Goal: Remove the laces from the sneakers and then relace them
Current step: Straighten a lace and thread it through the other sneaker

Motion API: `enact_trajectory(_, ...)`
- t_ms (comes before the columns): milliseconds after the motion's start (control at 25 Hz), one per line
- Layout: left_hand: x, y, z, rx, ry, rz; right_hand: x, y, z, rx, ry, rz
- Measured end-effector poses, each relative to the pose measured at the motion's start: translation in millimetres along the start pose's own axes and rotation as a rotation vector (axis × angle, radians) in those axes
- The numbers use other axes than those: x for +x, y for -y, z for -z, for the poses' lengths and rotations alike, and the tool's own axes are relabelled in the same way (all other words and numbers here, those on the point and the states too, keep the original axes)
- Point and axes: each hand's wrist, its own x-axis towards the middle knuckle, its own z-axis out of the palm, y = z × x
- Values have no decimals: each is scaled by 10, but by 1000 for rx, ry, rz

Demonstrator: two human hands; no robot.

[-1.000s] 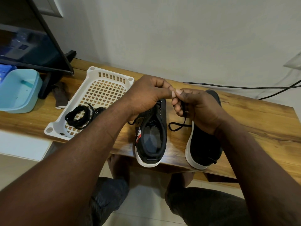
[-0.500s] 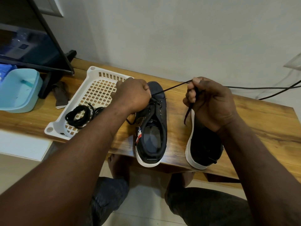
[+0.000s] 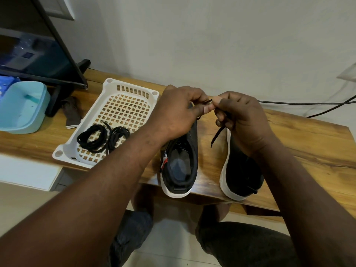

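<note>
Two bare hands meet in the middle of the frame, just above the toe end of a pair of sneakers. The left hand [image 3: 179, 112] pinches the tip of a thin black shoelace [image 3: 209, 101] between thumb and forefinger. The right hand [image 3: 242, 120] touches it fingertip to fingertip, with its fingers curled round the same lace, whose loose end dangles below the palm between the two shoes.

Under the left hand lies a black sneaker with a white sole [image 3: 183, 162], heel toward the lower edge of the frame, its opening facing up. The matching black sneaker [image 3: 240, 176] lies just to its right, partly covered by the right wrist. Both rest on a brown wooden bench [image 3: 308, 143], their heels at its near edge.

Left of the shoes sits a white perforated plastic basket [image 3: 133, 83] holding two coiled black laces [image 3: 102, 137]. Further left stand a folded brown cloth [image 3: 72, 112] and a light blue plastic tub [image 3: 23, 106], with a dark flat screen [image 3: 38, 54] in the upper left. A black cable [image 3: 300, 102] runs along the wall at the right.
</note>
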Motion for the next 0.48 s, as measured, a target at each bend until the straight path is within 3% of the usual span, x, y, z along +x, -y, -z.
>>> enact_trajectory(240,-9,175,62,443,-189,356,-28,37,40,58,-32,28)
enact_trajectory(320,-15,160,66,379,-168,277,-22,31,30,61,-35,25)
enact_trajectory(400,-29,53,73,270,-125,51,-6,4,-2,7,-11,15)
enact_trajectory(480,-42,-63,56,304,-169,-99,3,-13,-20,-18,5,12)
